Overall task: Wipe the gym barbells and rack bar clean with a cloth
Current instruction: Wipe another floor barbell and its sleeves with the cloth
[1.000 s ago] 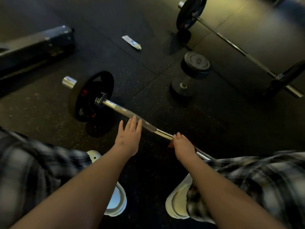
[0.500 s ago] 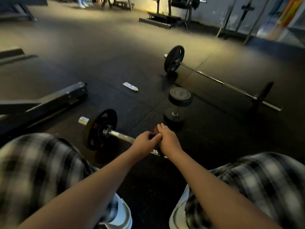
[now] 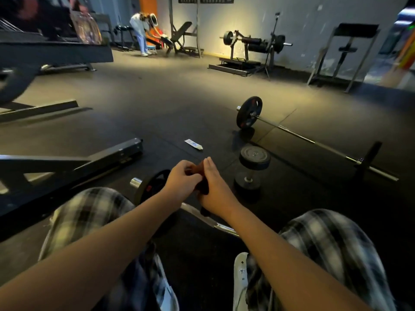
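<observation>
A dark reddish-brown cloth point(image 3: 200, 185) is bunched between my two hands, held above the floor in front of my knees. My left hand point(image 3: 183, 179) pinches its left side with curled fingers. My right hand point(image 3: 214, 187) holds the other side. Below them lies a short curl barbell point(image 3: 203, 217) with a chrome shaft and a black plate point(image 3: 151, 187) at its left end; neither hand touches it. A long straight barbell point(image 3: 298, 136) with black plates lies on the floor at the right.
An upright black dumbbell point(image 3: 251, 169) stands just right of my hands. A small white tube point(image 3: 193, 144) lies on the floor beyond. A black rack base beam point(image 3: 89, 163) runs along the left. Gym machines and a bent-over person point(image 3: 141, 30) are at the far wall.
My hands left the curl bar and rose together with the cloth between them. The view tilted up, revealing the far gym wall.
</observation>
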